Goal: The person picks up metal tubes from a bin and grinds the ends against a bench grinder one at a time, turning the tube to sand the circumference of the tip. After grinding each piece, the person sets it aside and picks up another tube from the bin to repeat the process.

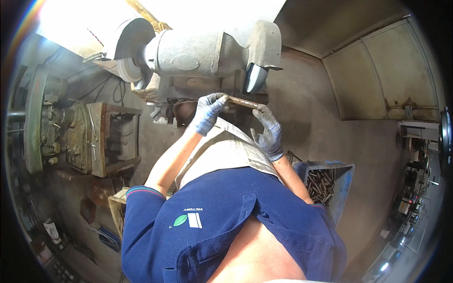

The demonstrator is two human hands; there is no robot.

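Observation:
Between my two gloved hands I hold a slim metal rod (243, 102) with a brownish shine, lying nearly level. My left hand (209, 112), in a grey-blue work glove, pinches its left end. My right hand (268, 131), gloved alike, grips the right end between thumb and fingertips, with the lower fingers bent loosely. Just beyond the rod stands a grey bench grinder (188, 54). Its right wheel (256, 78) is close above my right hand under a guard. The left wheel (128, 70) is pale and sits farther from my hands.
A blue bin (347, 184) full of metal rods (322, 183) stands at my right side. To the left is a greenish machine (71, 137) beside a rusty metal stand (98, 141). A large metal cabinet (377, 75) is at the far right. Light-coloured cloth (217, 153) covers my lap.

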